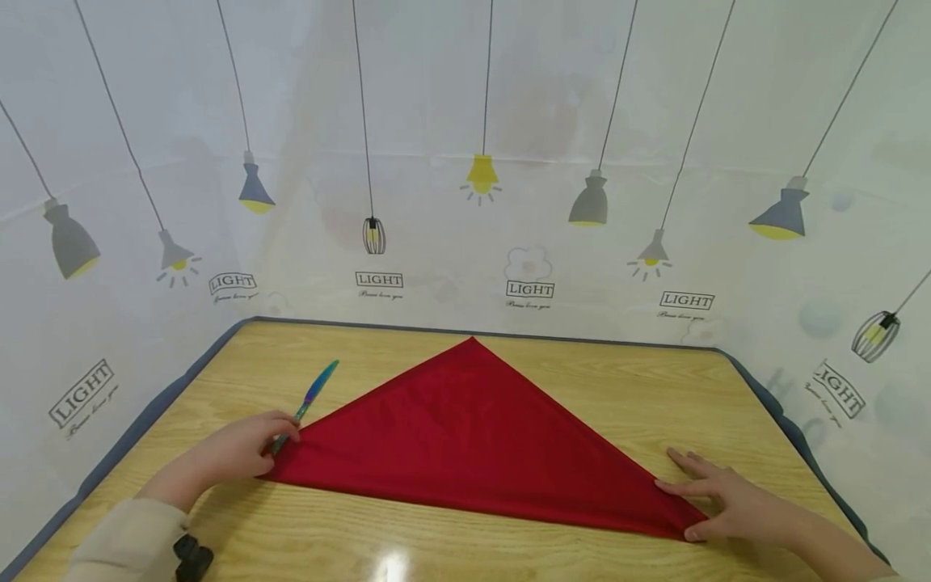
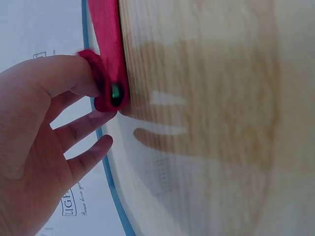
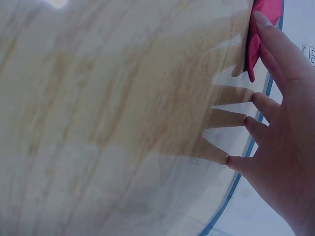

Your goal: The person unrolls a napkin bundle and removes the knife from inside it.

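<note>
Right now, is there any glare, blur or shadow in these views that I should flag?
Head view: sharp, with a white glare patch on the table near its front edge and wide-angle bending. Left wrist view: soft, the left hand casting shadows on the wood. Right wrist view: blurred grain, with shadows under the right hand.

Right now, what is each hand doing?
Left hand: pinches the left corner of the red cloth.
Right hand: open, fingers flat on the cloth's right corner.

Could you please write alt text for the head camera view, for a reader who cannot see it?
A red cloth folded into a triangle lies flat on a wooden table, its point facing away. The left hand pinches its left corner, and the right hand rests flat on its right corner. A blue-green knife lies beside the left hand.
</note>
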The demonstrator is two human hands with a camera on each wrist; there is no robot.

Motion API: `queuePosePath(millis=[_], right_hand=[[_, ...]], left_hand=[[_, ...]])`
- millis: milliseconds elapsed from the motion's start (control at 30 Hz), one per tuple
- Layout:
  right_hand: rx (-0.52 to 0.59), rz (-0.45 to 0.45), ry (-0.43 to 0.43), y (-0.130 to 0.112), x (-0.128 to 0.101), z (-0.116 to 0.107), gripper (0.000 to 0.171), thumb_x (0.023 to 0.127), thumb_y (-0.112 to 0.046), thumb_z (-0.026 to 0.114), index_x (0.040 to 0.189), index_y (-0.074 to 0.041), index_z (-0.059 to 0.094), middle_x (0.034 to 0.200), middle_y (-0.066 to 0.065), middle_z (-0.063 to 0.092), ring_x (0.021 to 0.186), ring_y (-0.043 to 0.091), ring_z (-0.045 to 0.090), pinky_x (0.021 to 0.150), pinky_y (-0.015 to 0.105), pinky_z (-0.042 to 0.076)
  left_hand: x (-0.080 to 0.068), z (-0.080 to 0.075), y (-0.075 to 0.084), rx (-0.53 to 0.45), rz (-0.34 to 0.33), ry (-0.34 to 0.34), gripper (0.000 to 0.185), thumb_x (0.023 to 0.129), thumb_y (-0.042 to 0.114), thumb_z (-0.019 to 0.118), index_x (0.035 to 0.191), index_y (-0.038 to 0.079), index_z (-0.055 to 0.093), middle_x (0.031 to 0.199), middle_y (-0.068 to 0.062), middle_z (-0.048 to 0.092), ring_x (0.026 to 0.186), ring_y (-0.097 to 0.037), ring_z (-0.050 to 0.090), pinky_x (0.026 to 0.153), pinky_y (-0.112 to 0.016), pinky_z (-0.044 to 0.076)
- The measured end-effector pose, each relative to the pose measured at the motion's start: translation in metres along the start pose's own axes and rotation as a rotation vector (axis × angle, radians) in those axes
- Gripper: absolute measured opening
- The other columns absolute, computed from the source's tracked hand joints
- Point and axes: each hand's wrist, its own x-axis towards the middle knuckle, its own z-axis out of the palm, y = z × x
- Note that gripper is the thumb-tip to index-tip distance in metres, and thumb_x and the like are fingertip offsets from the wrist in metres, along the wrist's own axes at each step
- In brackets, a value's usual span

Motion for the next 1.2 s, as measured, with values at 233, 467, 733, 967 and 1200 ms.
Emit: queuePosePath(millis=[233,467,733,967,1200], right_hand=[[0.007,0.017,-0.002,0.001,0.0,0.001,0.057,0.085,-0.026,0.075,0.139,-0.023,0.057,0.151,-0.029,0.008,0.121,-0.027,-0.009,0.076,0.086,0.018],[0.01,0.013,0.004,-0.001,-0.001,0.001,0.057,0.085,-0.025,0.075,0.138,-0.022,0.057,0.15,-0.03,0.008,0.122,-0.027,-0.008,0.076,0.086,0.016],[0.023,0.029,0.002,0.001,-0.002,0.001,0.056,0.085,-0.027,0.075,0.138,-0.022,0.057,0.152,-0.027,0.01,0.125,-0.024,-0.007,0.077,0.086,0.014],[0.016,0.037,0.002,0.0,-0.001,0.001,0.056,0.085,-0.026,0.075,0.138,-0.023,0.058,0.151,-0.029,0.009,0.122,-0.025,-0.007,0.078,0.086,0.014],[0.013,0.016,0.009,0.001,-0.002,0.001,0.056,0.085,-0.025,0.075,0.138,-0.022,0.058,0.152,-0.028,0.01,0.123,-0.026,-0.007,0.077,0.086,0.014]], left_hand=[[-0.007,-0.004,0.003,-0.101,-0.056,-0.011,0.031,0.084,-0.003,0.058,0.108,0.013,0.066,0.125,-0.012,0.057,0.09,-0.019,0.055,0.071,-0.034,0.047],[-0.011,-0.012,0.006,-0.157,-0.115,0.011,0.027,0.088,0.012,0.058,0.114,0.012,0.065,0.124,-0.01,0.058,0.097,-0.026,0.059,0.079,-0.045,0.049],[-0.005,-0.026,0.004,-0.104,-0.078,0.06,0.036,0.085,0.024,0.072,0.116,0.008,0.063,0.121,-0.014,0.059,0.102,-0.034,0.058,0.082,-0.05,0.05],[0.012,-0.031,-0.004,-0.064,-0.095,0.031,0.052,0.079,0.028,0.08,0.123,0.007,0.061,0.125,-0.015,0.058,0.106,-0.036,0.057,0.084,-0.052,0.05],[0.031,-0.039,-0.015,-0.092,-0.036,-0.029,0.058,0.076,0.02,0.084,0.124,0.001,0.059,0.121,-0.017,0.059,0.104,-0.038,0.057,0.086,-0.052,0.049]])
